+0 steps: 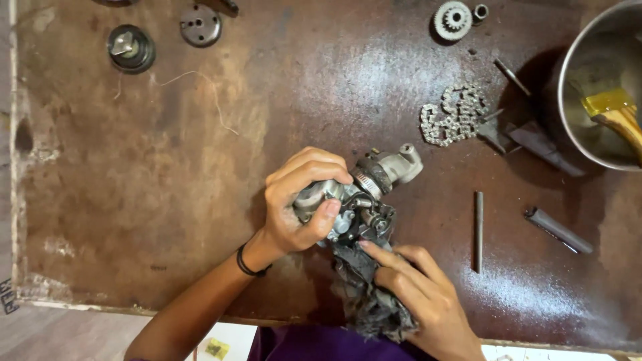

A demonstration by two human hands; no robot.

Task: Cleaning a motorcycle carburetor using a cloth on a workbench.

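Observation:
My left hand (pixel 301 200) is wrapped around a grey metal carburetor (pixel 371 190) held just above the brown worktable (pixel 200 167); its short angled pipe with a hose clamp sticks out to the upper right. My right hand (pixel 418 294) holds a dirty dark rag (pixel 364 294) beneath the part, with the index finger pressing the cloth against the carburetor's underside. A black band circles my left wrist.
A coiled chain (pixel 455 113) lies right of centre, a small gear (pixel 453 19) at the top. A steel bowl (pixel 568 100) with a yellow brush (pixel 615 113) stands at the right edge. A thin rod (pixel 479 230), a dark bar (pixel 558 230) and two round parts (pixel 132 48) (pixel 200 25) also lie about.

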